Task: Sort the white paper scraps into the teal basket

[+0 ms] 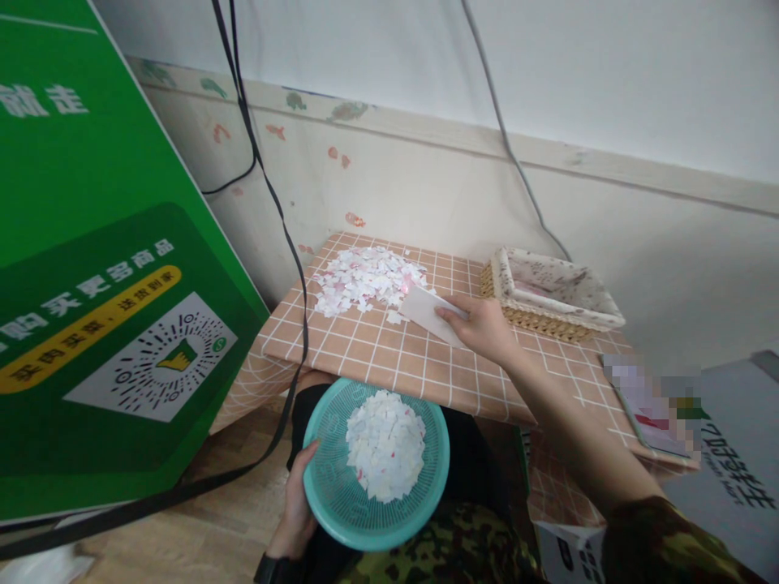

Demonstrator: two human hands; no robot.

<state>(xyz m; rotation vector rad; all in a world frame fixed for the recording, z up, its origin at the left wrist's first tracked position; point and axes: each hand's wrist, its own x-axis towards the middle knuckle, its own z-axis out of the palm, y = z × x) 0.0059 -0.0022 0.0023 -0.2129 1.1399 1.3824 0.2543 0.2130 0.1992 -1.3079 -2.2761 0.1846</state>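
My left hand point(299, 495) grips the rim of a round teal plastic colander point(377, 534), which rests on my lap at the table's front edge. White paper scraps point(386, 446) with a few pink specks are heaped inside it. Over the tabletop, my right hand point(478, 324) is closed on a flat white card point(431, 315). The card is tilted, its far edge beside a spread pile of paper scraps point(371, 276) on the table. A few loose pieces lie in front of that pile. The fingers of my left hand are partly hidden under the colander.
A brown checked cloth covers the table point(359, 353). A cloth-lined wicker basket point(551, 296) stands at the back right. A green sign point(122, 243) leans in from the left, with a black strap point(286, 235) hanging beside it. A grey box point(730, 446) is at the right.
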